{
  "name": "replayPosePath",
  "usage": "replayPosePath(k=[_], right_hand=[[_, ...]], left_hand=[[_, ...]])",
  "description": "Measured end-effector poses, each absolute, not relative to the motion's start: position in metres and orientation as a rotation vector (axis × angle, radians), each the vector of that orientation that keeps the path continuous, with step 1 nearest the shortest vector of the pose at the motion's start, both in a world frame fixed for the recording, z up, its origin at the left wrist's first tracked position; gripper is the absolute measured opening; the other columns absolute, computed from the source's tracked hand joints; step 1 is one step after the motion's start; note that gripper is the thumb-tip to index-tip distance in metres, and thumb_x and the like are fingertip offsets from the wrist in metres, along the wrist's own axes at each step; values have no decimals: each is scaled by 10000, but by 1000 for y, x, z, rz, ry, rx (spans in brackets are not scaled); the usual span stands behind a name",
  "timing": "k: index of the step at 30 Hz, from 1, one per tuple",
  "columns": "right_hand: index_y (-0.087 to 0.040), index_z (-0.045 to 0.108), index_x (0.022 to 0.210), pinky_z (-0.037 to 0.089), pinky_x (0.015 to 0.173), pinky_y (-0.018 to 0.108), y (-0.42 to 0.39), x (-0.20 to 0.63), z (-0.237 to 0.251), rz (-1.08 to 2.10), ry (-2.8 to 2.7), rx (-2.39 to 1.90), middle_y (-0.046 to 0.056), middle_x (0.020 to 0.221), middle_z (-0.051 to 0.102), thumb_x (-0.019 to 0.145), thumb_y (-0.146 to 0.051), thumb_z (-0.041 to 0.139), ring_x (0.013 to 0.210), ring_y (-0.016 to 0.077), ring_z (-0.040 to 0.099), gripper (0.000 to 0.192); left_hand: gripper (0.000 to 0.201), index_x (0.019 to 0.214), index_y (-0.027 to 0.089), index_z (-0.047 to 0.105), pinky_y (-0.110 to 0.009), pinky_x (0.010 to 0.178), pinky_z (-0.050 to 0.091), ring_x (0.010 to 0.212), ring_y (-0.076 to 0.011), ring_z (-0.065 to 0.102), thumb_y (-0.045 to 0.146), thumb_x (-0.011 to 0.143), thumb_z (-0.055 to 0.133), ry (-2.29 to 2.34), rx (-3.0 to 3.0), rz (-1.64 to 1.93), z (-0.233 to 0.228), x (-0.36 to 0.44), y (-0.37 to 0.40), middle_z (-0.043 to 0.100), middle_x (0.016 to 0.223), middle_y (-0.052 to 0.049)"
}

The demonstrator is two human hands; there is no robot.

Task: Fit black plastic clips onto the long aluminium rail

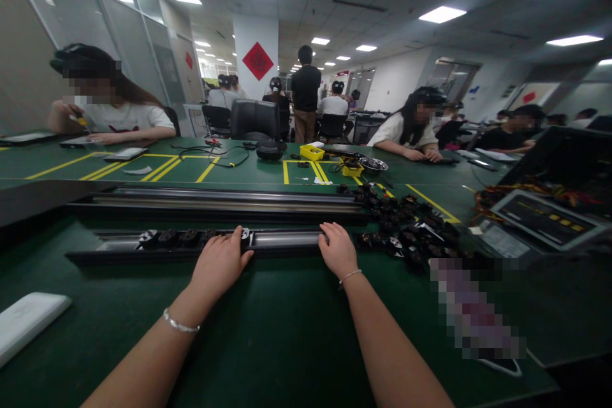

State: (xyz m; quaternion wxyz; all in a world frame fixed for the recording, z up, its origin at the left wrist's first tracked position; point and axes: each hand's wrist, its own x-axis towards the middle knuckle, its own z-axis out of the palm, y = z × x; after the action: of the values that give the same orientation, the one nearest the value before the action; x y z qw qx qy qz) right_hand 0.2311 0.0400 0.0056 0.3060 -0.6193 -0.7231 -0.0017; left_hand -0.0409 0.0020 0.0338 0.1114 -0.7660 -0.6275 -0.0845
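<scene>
A long black channel rail with a shiny metal inside lies across the green table in front of me. Several small black round parts, some with white-and-black faces, sit in a row in its left half. My left hand lies over this row, index finger stretched out and thumb apart at the near edge. Its index fingertip is by a white-topped part; its other fingers are partly hidden. Palm down, my right hand rests on the rail's right end, fingers laid over it and thumb apart.
Longer rails lie just behind. A heap of black parts spreads to the right, near a boxy device with wires. A white object is at left. Yellow trays stand farther back. People sit across the table.
</scene>
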Motion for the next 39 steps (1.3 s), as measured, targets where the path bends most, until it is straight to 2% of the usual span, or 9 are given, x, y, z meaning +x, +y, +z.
replayPosePath(k=[5, 9, 15, 22, 32, 35, 39], right_hand=[[-144, 615, 1142, 322, 1032, 385, 41, 231, 5, -3, -1911, -1634, 81, 1196, 592, 848, -258, 390, 1205, 213, 427, 388], [-122, 619, 1136, 315, 1039, 371, 40, 231, 6, -19, -1924, -1638, 88, 1189, 596, 845, -247, 392, 1200, 217, 433, 389], [-108, 620, 1130, 306, 1048, 362, 40, 230, 7, -26, -1923, -1635, 87, 1188, 597, 843, -243, 392, 1190, 217, 441, 391], [-141, 621, 1132, 317, 1038, 386, 39, 230, 7, -22, -1911, -1629, 83, 1188, 596, 838, -243, 394, 1187, 215, 447, 384], [-143, 621, 1130, 308, 1038, 373, 39, 229, 7, -5, -1903, -1644, 81, 1197, 590, 842, -253, 386, 1206, 212, 425, 387], [-168, 614, 1134, 279, 1042, 428, 37, 227, 9, 18, -1887, -1689, 73, 1216, 579, 843, -257, 387, 1214, 224, 414, 379], [-219, 607, 1116, 118, 1040, 592, 32, 219, 13, -21, -1844, -1775, 65, 1225, 573, 847, -243, 380, 1214, 254, 409, 352]], left_hand=[[609, 1324, 23, 359, -375, 814, 424, 877, -276, 626, 413, 856, 373, -1906, -2270, -198, 36, -35, 0, 677, 929, -174], [605, 1339, 24, 330, -355, 782, 433, 871, -265, 628, 400, 867, 356, -1911, -2276, -159, 35, -34, 1, 672, 955, -170], [594, 1333, 36, 345, -362, 804, 428, 916, -264, 615, 393, 858, 379, -1901, -2277, -236, 32, -36, 3, 648, 1049, -173], [565, 1351, 119, 337, -416, 886, 379, 1010, -254, 579, 381, 855, 396, -1941, -2297, -347, 29, -27, 1, 626, 1123, -147], [574, 1358, 117, 320, -452, 969, 315, 1056, -250, 552, 362, 846, 408, -1894, -2313, -409, 24, -25, 1, 617, 1132, -152], [580, 1359, 104, 316, -463, 981, 302, 1050, -254, 554, 360, 846, 407, -1874, -2313, -417, 25, -24, 0, 619, 1122, -153], [580, 1356, 98, 318, -431, 966, 321, 1046, -249, 552, 342, 841, 420, -1868, -2330, -415, 26, -21, -1, 618, 1112, -149]])
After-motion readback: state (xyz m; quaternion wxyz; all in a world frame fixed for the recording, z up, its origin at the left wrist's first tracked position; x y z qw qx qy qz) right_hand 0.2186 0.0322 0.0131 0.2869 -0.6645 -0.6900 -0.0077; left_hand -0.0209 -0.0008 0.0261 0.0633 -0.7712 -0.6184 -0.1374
